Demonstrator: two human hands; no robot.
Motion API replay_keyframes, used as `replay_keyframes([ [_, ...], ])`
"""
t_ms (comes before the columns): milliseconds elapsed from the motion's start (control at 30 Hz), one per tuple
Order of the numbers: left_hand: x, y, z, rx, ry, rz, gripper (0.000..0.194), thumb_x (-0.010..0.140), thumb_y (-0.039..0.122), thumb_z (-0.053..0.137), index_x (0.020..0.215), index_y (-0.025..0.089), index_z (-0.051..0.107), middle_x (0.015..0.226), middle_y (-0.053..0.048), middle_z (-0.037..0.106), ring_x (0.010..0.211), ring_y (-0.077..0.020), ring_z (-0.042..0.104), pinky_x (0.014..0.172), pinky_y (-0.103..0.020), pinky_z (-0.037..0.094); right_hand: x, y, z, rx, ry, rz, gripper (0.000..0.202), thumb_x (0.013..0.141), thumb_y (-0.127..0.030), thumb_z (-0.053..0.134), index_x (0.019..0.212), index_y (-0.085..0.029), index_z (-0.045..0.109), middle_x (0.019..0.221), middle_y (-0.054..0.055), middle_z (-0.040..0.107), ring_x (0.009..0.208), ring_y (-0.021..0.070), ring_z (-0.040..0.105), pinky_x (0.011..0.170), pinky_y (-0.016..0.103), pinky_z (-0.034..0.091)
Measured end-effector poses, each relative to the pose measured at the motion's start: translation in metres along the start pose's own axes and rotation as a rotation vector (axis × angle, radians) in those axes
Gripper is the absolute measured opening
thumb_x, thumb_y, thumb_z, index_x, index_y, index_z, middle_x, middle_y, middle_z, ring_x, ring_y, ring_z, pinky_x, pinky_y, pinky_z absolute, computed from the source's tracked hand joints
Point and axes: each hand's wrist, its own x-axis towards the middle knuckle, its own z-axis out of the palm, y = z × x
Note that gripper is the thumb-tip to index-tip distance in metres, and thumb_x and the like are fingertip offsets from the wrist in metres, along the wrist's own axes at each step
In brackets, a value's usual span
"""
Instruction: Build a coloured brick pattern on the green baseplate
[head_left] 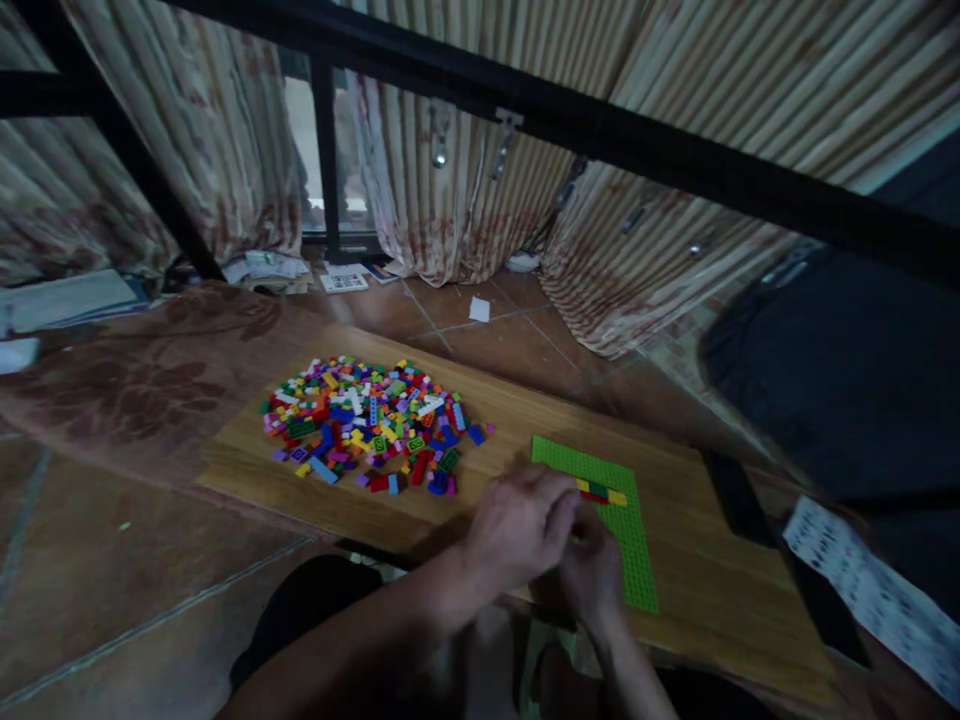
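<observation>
We see 2 bare hands meeting over the near part of a green baseplate (634,570). The left hand (519,520) has its fingers bent and bunched toward the right hand (594,568), whose fingers curl up against them. The 2 hands seem to be working at the same small spot, but we cannot tell whether either pinches a brick there; the fingers hide it, and the picture is dim and soft.

Just beyond the right hand's fingertips, on the plate, lies a short row of bricks (600,493) in yellow, green and red. Its end nearest the left hand runs out of sight behind the fingers, so we cannot count the pieces. The plate spreads out under and to the right of the right hand, and the studs that we can see there are bare.

To the left of the left hand, well apart from it, a wide heap of loose bricks (367,415) lies on the wooden table (705,590). A blue brick (477,435) sits at the heap's near-hand edge, beyond the left hand. Well off to the right of the right hand, past the table's dark strip (739,497), lies a printed sheet (862,570).

As we judge it, the building is at an early stage: 1 small row stands on the plate, while most of the visible plate is uncovered and the great bulk of the bricks lies unused.
</observation>
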Motion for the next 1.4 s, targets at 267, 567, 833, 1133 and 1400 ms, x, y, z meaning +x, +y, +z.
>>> replay_keyframes([
  [267,0.014,-0.022,0.023,0.164,-0.126,-0.191,0.024,0.089,0.019,0.051,0.11,0.02,0.062,0.106,-0.005,0.065,0.097,-0.0189,0.063,0.086,-0.032,0.054,0.025,0.071,-0.091,-0.304,0.027,-0.023,0.03,0.085,-0.035,0.05,0.099,-0.016,0.068,0.096,0.012,0.069,0.082,0.0249,0.066,0.076,0.041,0.052],
  [567,0.02,-0.02,0.071,0.261,-0.313,0.002,0.029,0.09,0.02,0.05,0.117,0.018,0.061,0.121,-0.009,0.06,0.111,-0.0216,0.056,0.102,-0.04,0.046,0.044,0.086,-0.092,-0.315,-0.122,-0.218,0.023,0.089,-0.023,0.048,0.101,-0.019,0.067,0.101,0.009,0.066,0.093,0.0228,0.063,0.086,0.04,0.051],
  [833,0.019,-0.023,0.082,0.323,-0.324,0.042,0.03,0.091,0.02,0.049,0.119,0.017,0.061,0.124,-0.008,0.059,0.112,-0.0215,0.055,0.102,-0.04,0.045,0.038,0.097,-0.094,-0.256,-0.03,-0.142,0.021,0.087,-0.027,0.054,0.103,-0.019,0.065,0.097,0.008,0.066,0.088,0.0222,0.063,0.08,0.037,0.052],
  [1133,0.025,-0.023,0.089,0.38,-0.374,0.088,0.038,0.091,0.023,0.052,0.128,0.02,0.057,0.134,-0.008,0.055,0.119,-0.0239,0.05,0.105,-0.043,0.042,0.041,0.092,-0.084,-0.314,-0.01,-0.144,0.018,0.088,-0.03,0.055,0.097,-0.021,0.068,0.092,0.006,0.069,0.089,0.0232,0.062,0.081,0.037,0.049],
  [1400,0.027,-0.023,0.092,0.392,-0.416,0.104,0.039,0.091,0.025,0.052,0.13,0.023,0.055,0.138,-0.008,0.053,0.121,-0.0251,0.048,0.103,-0.046,0.041,0.042,0.088,-0.083,-0.351,0.017,-0.157,0.018,0.089,-0.026,0.053,0.093,-0.022,0.07,0.09,0.007,0.069,0.087,0.0223,0.062,0.079,0.035,0.048],
])
